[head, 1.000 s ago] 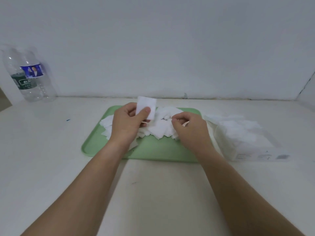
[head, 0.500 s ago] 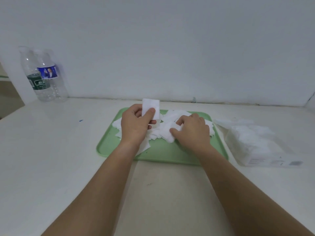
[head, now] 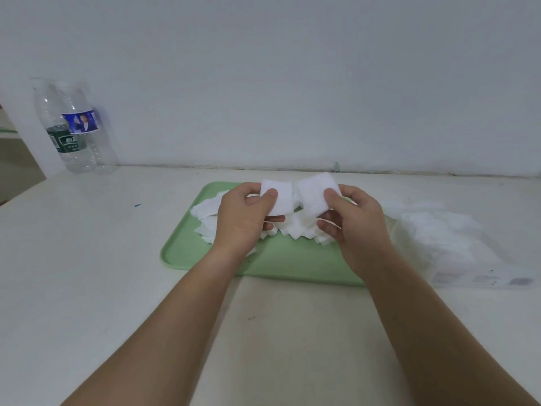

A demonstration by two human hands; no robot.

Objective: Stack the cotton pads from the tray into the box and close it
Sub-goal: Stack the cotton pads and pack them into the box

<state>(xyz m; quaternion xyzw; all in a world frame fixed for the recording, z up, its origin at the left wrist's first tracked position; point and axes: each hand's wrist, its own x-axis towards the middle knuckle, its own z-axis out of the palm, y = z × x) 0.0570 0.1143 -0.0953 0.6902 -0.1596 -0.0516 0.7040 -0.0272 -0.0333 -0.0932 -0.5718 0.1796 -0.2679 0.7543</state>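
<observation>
While loose square cotton pads [head: 295, 230] heap on the smooth green tray [head: 181, 253], left hand [head: 243, 221] and right hand [head: 354, 227] each pinch one soft white pad.

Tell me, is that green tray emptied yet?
Not empty. A pile of loose cotton pads lies on the green tray, behind both hands.

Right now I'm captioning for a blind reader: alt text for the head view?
Two bare hands each hold a white cotton pad, left hand, right hand, above a green tray heaped with pads. The box sits right; two bottles stand far left.
</observation>
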